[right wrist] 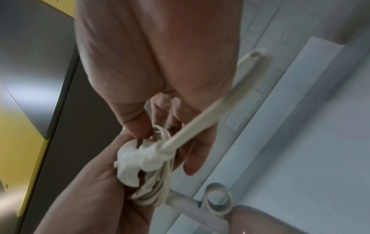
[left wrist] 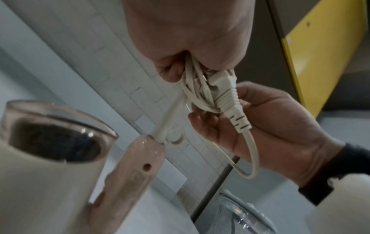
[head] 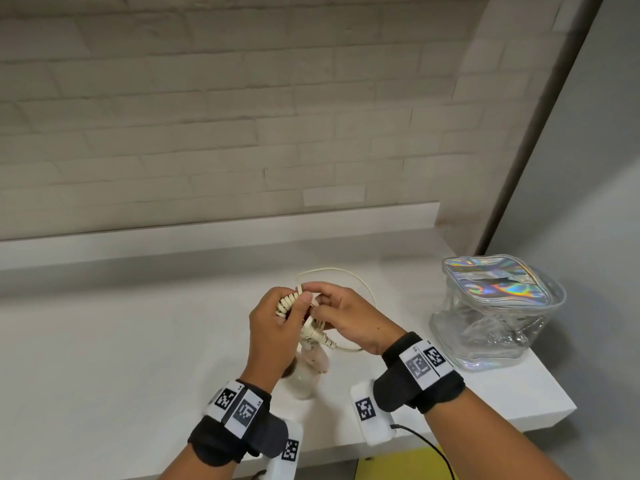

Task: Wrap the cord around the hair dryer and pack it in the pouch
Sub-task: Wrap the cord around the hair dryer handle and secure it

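Held above the middle of the white desk [head: 104,341]: the cream cord [head: 287,304], bunched into a tight coil of loops between both hands. Trailing from the coil, 1 slack loop arcing back toward the wall and round to the right, clear of the desk's raised back ledge [head: 207,220]. Hanging just below the hands, the plug [left wrist: 226,93] with its ribbed strain relief. Beneath that, the hair dryer [left wrist: 50,166], pale body with a pinkish handle, nozzle end dark and glossy; whether resting on the desk or hanging by the cord, cannot tell.

Open desk to the left of the hands; the front edge close under the wrists; the right end of the desk just past the pouch.

Standing upright well to the right, near the desk's right end: the pouch [head: 491,317], clear-walled with a holographic top. Contents hard to read through the creased plastic.

Left hand [head: 273,327] curled round the coil, thumb pressed over the loops. Right hand [head: 346,317] pinching the cord beside the coil, fingertips meeting the left thumb. Both wrists banded in black straps [head: 429,379] with printed markers.
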Motion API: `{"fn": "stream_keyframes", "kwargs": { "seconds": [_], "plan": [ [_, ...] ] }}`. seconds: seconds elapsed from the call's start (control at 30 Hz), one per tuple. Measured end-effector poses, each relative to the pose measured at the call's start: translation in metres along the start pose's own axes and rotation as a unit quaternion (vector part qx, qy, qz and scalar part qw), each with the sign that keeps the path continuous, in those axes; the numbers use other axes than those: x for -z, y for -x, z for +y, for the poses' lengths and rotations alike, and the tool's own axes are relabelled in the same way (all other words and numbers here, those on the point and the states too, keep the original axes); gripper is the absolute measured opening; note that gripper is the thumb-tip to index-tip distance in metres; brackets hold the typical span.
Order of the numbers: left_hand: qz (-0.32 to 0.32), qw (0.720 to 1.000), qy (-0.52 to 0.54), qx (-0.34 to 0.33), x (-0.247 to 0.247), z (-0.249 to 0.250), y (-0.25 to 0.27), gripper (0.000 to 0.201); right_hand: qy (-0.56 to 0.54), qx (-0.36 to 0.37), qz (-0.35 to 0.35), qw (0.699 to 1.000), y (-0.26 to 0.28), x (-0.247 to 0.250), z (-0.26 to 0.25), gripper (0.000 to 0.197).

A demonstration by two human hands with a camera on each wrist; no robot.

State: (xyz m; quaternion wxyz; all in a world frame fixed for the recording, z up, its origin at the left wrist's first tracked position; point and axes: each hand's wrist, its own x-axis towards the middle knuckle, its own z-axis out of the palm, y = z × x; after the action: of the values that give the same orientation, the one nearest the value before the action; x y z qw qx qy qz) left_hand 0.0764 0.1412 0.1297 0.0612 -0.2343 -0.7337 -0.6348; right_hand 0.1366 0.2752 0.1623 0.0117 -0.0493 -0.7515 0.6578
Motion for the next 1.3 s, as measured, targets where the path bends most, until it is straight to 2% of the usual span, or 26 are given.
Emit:
{"fn": "stream_keyframes", "kwargs": {
  "seconds": [0.07,0.2,0.3,0.33,0.4,0.47,0.57,0.63,0.77,0.93,1.0,1.13,1.23,1.3],
  "plan": [
    [-0.010,1.000,-0.002,0.001,0.000,0.000,0.000,0.012,0.037,0.018,0.022,0.999,0.000,-0.003,0.000,0.035],
    [0.006,1.000,-0.010,0.008,0.003,0.002,-0.005,0.019,0.178,0.083,0.165,0.967,0.004,-0.016,0.001,0.025],
    [-0.024,1.000,-0.012,0.001,0.006,0.002,-0.005,0.016,0.227,0.116,0.131,0.958,0.004,-0.021,-0.002,0.039],
    [-0.029,0.999,-0.014,-0.002,0.006,0.002,-0.005,0.015,0.252,0.114,0.122,0.953,0.003,-0.021,-0.004,0.037],
    [-0.022,1.000,-0.018,-0.010,0.006,0.002,-0.003,0.015,0.290,0.109,0.133,0.942,-0.001,-0.020,-0.005,0.022],
    [-0.023,0.999,-0.021,-0.017,0.005,0.003,-0.002,0.015,0.269,0.097,0.147,0.947,-0.003,-0.020,-0.003,0.019],
    [-0.037,0.999,-0.023,-0.018,0.006,0.004,-0.002,0.015,0.211,0.106,0.157,0.959,-0.001,-0.025,0.000,0.054],
    [-0.042,0.998,-0.029,-0.025,0.006,0.003,-0.003,0.013,0.251,0.126,0.134,0.950,0.000,-0.025,-0.001,0.063],
    [-0.046,0.998,-0.034,-0.020,0.007,0.001,-0.002,0.009,0.311,0.128,0.100,0.937,-0.004,-0.021,-0.003,0.042],
    [0.000,0.996,-0.083,-0.038,0.006,0.000,-0.006,0.013,0.267,0.096,0.119,0.951,-0.004,-0.020,0.000,0.025],
    [-0.005,0.997,-0.080,-0.020,0.005,0.002,-0.006,0.017,0.224,0.077,0.142,0.961,-0.005,-0.022,0.003,0.029],
    [-0.016,0.997,-0.069,0.036,0.002,0.004,-0.010,0.009,0.135,0.051,0.170,0.975,-0.009,-0.020,0.005,0.032],
    [-0.035,0.995,-0.022,0.096,0.001,0.004,-0.014,0.013,0.093,0.017,0.145,0.985,-0.012,-0.014,0.003,0.029],
    [-0.043,0.990,0.008,0.134,0.002,0.004,-0.014,0.019,0.083,-0.001,0.100,0.992,-0.012,-0.009,0.001,0.021]
  ]
}}
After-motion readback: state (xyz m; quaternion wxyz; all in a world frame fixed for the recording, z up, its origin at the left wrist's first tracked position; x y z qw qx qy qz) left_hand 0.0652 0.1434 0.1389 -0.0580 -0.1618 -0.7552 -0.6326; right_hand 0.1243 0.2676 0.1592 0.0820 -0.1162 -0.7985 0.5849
